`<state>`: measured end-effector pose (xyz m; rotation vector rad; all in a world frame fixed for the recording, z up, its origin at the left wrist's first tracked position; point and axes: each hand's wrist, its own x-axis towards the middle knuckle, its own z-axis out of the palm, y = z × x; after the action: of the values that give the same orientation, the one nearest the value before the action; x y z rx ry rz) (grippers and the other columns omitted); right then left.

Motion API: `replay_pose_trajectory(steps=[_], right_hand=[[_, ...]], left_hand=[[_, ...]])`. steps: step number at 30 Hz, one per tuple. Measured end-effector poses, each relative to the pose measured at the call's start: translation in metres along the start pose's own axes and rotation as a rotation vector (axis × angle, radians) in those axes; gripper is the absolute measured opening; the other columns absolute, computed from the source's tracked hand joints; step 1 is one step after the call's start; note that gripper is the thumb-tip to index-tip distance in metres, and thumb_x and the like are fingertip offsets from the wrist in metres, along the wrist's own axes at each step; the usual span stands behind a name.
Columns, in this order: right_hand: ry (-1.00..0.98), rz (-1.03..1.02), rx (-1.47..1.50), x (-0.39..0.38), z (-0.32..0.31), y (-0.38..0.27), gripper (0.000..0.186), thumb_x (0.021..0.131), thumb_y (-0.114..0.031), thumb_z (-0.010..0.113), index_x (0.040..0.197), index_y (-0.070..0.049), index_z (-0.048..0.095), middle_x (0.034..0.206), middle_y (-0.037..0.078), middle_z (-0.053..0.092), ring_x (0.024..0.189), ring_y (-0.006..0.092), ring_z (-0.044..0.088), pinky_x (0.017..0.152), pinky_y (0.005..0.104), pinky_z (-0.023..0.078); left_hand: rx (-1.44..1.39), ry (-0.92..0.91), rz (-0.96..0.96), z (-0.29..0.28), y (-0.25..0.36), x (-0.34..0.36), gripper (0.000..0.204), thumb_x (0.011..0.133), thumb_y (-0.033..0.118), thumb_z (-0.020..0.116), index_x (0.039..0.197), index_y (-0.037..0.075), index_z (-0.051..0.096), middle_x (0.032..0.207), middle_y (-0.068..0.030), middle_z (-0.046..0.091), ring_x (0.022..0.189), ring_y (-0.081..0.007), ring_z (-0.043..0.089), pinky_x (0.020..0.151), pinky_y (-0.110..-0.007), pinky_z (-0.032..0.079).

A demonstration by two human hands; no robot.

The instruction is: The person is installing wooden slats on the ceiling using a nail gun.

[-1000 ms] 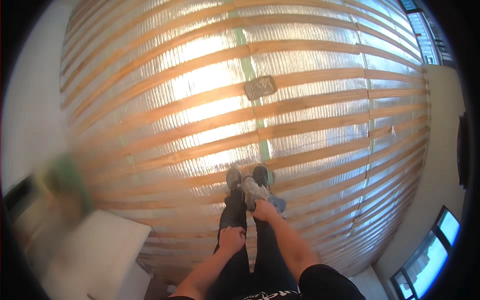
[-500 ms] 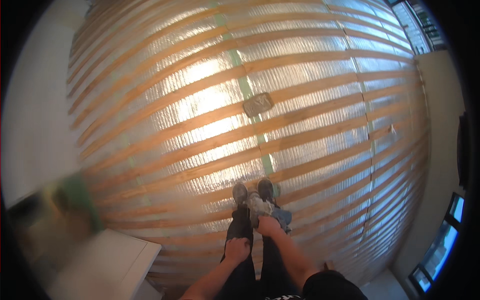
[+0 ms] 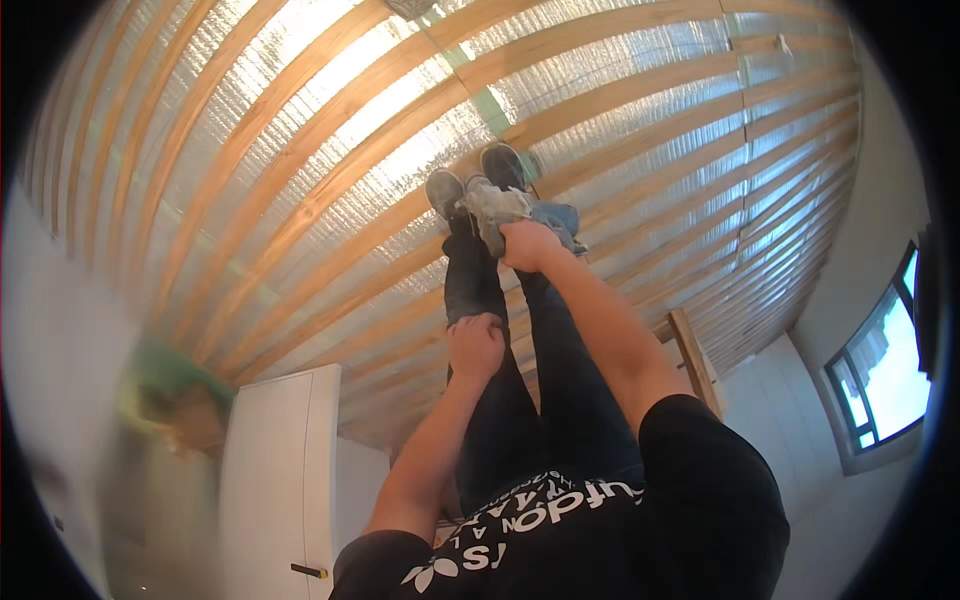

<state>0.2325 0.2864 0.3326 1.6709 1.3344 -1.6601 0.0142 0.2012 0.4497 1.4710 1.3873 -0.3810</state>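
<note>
My right hand grips a crumpled bundle of rags, dirty grey-white with a blue part on its right side, low in front of my shins and shoes. Dark shoes stand on the slatted floor beyond the bundle. My left hand rests on my left leg near the knee, with its fingers bent loosely over the dark trousers and nothing visible in it. The palm side of that hand is hidden.
Parallel wooden battens run over silvery foil with green tape. A grey block-like object is cut off at the top edge. To the left stands a white cabinet with a small yellow-black tool. A window is at right.
The view has tipped back toward my body, so hands, shoes and floor appear higher. My right hand still holds the rags and my left hand still rests on the leg.
</note>
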Motion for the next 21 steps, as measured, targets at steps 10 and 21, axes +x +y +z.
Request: replay_pose_trajectory(steps=[10,21], right_hand=[[0.061,0.009,0.047,-0.023,0.010,-0.005,0.034,0.084,-0.028,0.076,0.111,-0.008,0.075,0.111,0.020,0.079,0.109,0.0396,0.075,0.096,0.0499,0.060],[0.030,-0.011,0.088,-0.057,0.004,-0.020,0.033,0.087,-0.028,0.076,0.114,-0.009,0.073,0.107,0.021,0.079,0.106,0.0409,0.076,0.094,0.0516,0.060]], left_hand=[[-0.006,-0.013,-0.011,-0.020,0.012,0.010,0.018,0.092,0.015,0.063,0.097,0.014,0.081,0.099,-0.0097,0.080,0.108,-0.0313,0.071,0.102,-0.049,0.048],[0.146,-0.067,-0.040,-0.038,0.031,0.018,0.022,0.095,0.018,0.059,0.099,0.013,0.081,0.102,-0.0102,0.080,0.111,-0.0314,0.070,0.103,-0.048,0.049]])
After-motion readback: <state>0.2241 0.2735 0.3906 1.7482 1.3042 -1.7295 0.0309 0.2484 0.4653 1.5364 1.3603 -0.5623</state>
